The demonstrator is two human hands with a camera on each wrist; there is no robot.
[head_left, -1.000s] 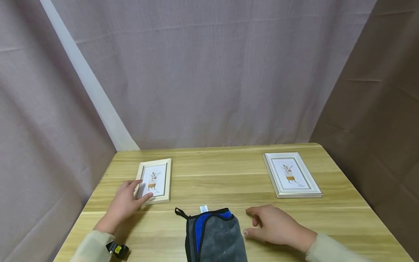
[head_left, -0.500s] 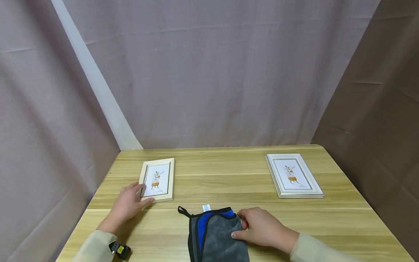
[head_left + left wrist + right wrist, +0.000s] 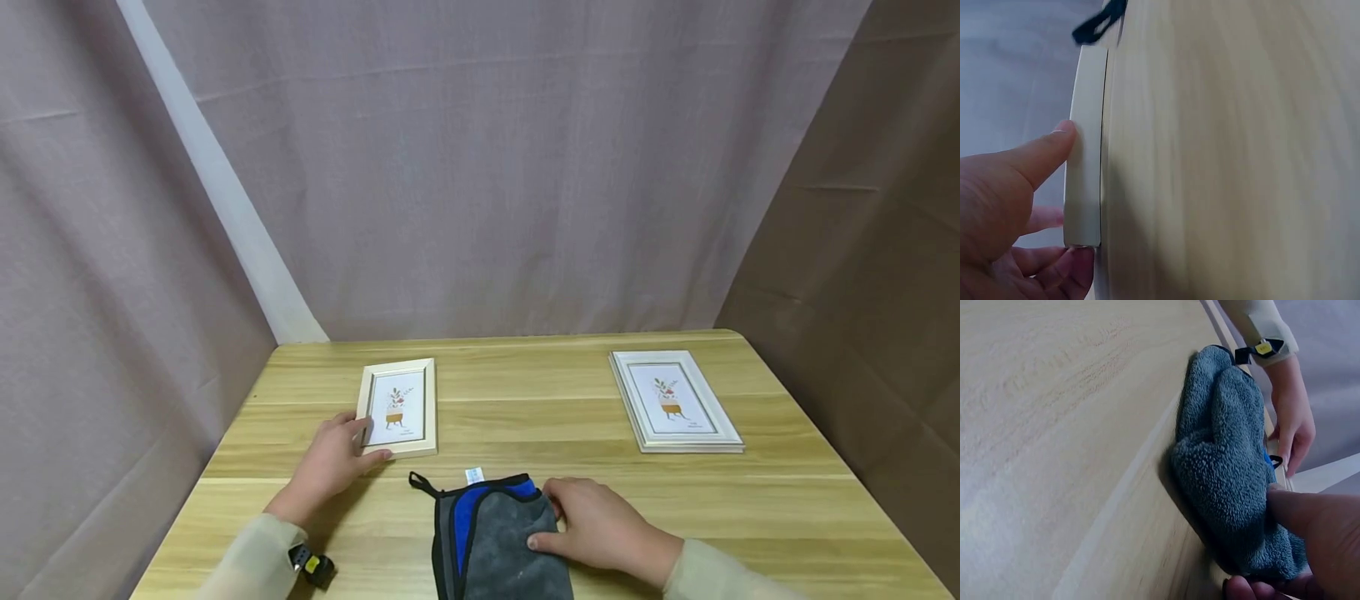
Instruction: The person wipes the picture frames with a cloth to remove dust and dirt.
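Observation:
My left hand (image 3: 333, 458) holds a cream picture frame (image 3: 411, 412) by its lower left corner, face up on the table. In the left wrist view the thumb presses the frame's near side (image 3: 1087, 150) while fingers curl at the adjoining side. A plant-pot print shows behind the frame's front. At the table's front, my right hand (image 3: 603, 527) pinches the upper right edge of a folded grey cleaning cloth (image 3: 510, 546), thumb on top and fingers under it. The cloth has black edging, a blue layer, a hanging loop (image 3: 423, 482) and a white tag.
White picture frames (image 3: 671, 400), apparently stacked, lie at the right on the wooden table (image 3: 517, 379). Grey curtains (image 3: 480, 167) stand behind and at the left, a brown one (image 3: 877, 250) at the right. A small black device (image 3: 315, 568) sits at the left wrist.
The right hand has moved left from beside the cloth and taken hold of its edge. The left hand has slid the cream picture frame to the right.

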